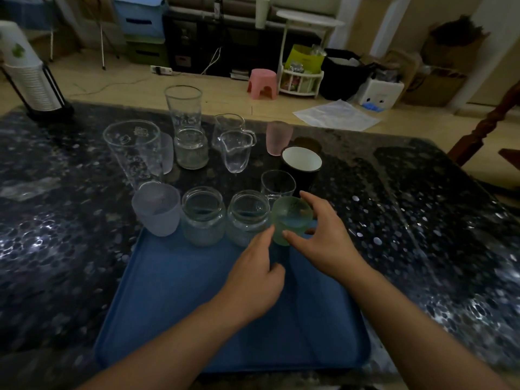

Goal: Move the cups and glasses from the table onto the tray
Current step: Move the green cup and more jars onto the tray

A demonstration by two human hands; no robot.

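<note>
Right grip [323, 235] curled around a frosted green tumbler [291, 220], thumb on the near wall and fingers around the far side, holding it at the far right corner of the flat blue plastic tray [174, 305]; cannot tell whether its base already rests on the tray or hangs just above. Left grip [254, 280] close beside, index finger stretched to touch the tumbler's near-left wall, other fingers curled under, holding nothing. Just left of the tumbler, along the tray's far edge: two clear squat glass jars [247, 218] [203, 215] and a frosted pale-lilac cup [157, 208], seemingly placed already, though the lilac cup sits right at the rim. Beyond, on the dark speckled stone table [422, 206], plenty left to move: a clear square-mouthed glass [278, 183] and a black mug with white inside [301, 164] nearest, then a frosted pink cup [277, 137], a small clear glass pitcher with spout [236, 150], another clear vessel behind it, a third clear jar [191, 147], and two tall clear glasses with faint printed cartoon figures [132, 150] [183, 108]. Roughly a third done by this judgement; most of the tray bare. No legible writing or brand anywhere; prints too faint to read.
</note>
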